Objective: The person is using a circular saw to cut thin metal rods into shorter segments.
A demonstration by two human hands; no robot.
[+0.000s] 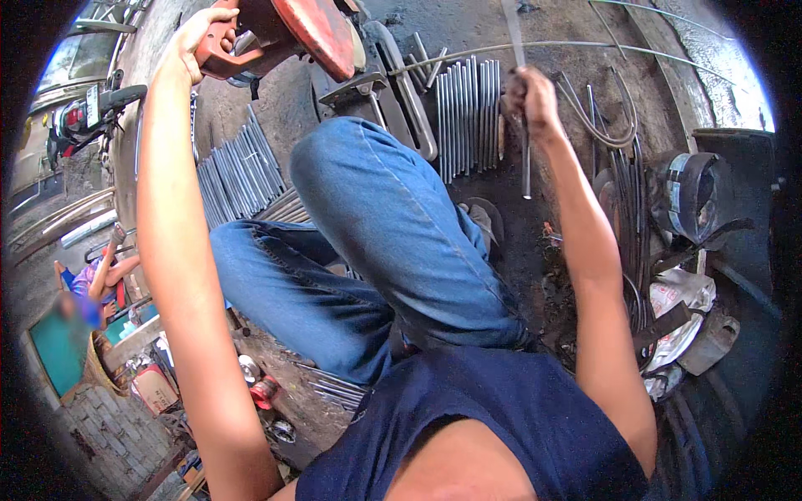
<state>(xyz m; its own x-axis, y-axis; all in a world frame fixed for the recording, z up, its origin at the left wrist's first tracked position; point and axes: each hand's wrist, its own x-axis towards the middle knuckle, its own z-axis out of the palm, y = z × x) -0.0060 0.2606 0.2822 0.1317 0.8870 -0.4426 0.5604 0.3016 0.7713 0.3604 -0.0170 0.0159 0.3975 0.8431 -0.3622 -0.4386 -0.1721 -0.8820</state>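
My left hand point(206, 40) is wrapped around the D-shaped handle of a red cut-off saw point(313, 35), whose guard rises at the top of the view. Beneath the guard sits the saw's dark metal base with its clamp point(393, 79). My right hand point(532, 104), slightly blurred, is closed around a long metal rod point(526, 171) that sticks out above and below the fist. Just left of that hand, short cut metal rods point(468, 117) lie side by side on the ground. Another row of cut rods point(242, 171) lies beyond my left knee, beside my left forearm.
A U-bent hose or rod point(618, 138) and a round metal container point(695, 194) lie to the right, near a white sack point(678, 313). A long thin rod point(576, 48) crosses the far ground. At left are a motorcycle point(90, 117) and another person point(96, 280).
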